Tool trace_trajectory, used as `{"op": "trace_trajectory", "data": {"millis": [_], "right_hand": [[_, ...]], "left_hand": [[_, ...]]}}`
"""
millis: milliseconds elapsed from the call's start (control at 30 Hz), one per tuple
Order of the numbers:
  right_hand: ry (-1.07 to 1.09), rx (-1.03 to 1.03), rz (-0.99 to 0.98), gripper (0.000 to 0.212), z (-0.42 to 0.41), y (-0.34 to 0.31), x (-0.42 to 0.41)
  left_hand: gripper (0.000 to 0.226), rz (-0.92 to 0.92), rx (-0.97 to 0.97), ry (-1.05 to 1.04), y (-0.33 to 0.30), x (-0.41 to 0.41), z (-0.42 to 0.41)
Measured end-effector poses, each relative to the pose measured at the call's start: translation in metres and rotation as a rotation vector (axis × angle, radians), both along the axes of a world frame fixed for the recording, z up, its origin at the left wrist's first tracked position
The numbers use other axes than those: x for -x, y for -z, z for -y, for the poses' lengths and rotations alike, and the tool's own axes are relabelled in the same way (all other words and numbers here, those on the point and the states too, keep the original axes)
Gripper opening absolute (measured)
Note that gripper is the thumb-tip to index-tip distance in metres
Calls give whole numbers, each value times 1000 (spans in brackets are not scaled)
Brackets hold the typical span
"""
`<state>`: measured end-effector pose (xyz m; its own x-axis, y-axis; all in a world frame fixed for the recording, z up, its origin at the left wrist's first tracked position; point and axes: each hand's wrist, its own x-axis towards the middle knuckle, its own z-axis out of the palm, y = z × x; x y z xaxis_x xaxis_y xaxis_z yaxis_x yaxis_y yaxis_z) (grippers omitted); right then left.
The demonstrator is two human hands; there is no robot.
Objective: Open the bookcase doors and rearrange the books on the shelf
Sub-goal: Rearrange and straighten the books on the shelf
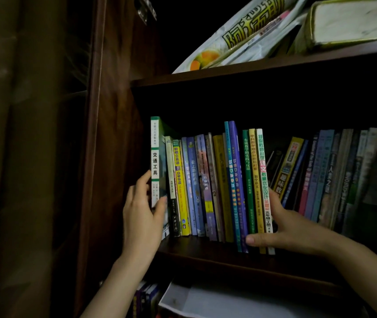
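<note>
The door (105, 134) stood open. On the middle shelf (206, 251) the upright books (206, 187) were bracketed at both ends. The left hand (142, 212) pinched the tall green book (156, 157) at the row's left end; the right hand (284, 228), fingers curled, clasped the white-spined book (264, 180) at the other end, apparently to keep the row from toppling. Further books (325, 177) leaned beyond, unsupported.

Upright books (208, 187) between two hands, on shelf (206, 253)

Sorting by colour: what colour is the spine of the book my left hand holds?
White with green bands, on the leftmost book, in the head view.
</note>
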<state>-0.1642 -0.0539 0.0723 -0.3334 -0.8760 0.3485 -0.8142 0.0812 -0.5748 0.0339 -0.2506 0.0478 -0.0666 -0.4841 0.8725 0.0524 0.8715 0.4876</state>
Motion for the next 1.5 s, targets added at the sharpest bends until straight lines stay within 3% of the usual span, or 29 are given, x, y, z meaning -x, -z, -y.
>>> {"op": "trace_trajectory", "data": {"millis": [133, 367, 667, 833, 1000, 1133, 1333, 1500], "right_hand": [[-17, 10, 35, 127, 1, 0, -2], [-29, 24, 17, 130, -3, -4, -12], [0, 43, 4, 118, -10, -6, -28], [29, 230, -12, 113, -14, -7, -39], [138, 617, -199, 91, -17, -12, -63], [28, 655, -214, 80, -13, -3, -94], [-32, 600, -124, 76, -27, 1, -110], [-193, 580, 136, 90, -54, 2, -117]], "left_hand": [[51, 116, -38, 5, 4, 1, 5], [41, 26, -68, 45, 9, -12, -15], [34, -156, -56, 100, 14, -56, -50], [31, -256, -31, 130, 20, -87, -67], [30, -281, -11, 166, 24, -111, -88], [33, -258, 3, 184, 24, -112, -107], [37, -258, 40, 275, 21, -104, -147], [41, -297, 64, 388, 14, -86, -187]]}}
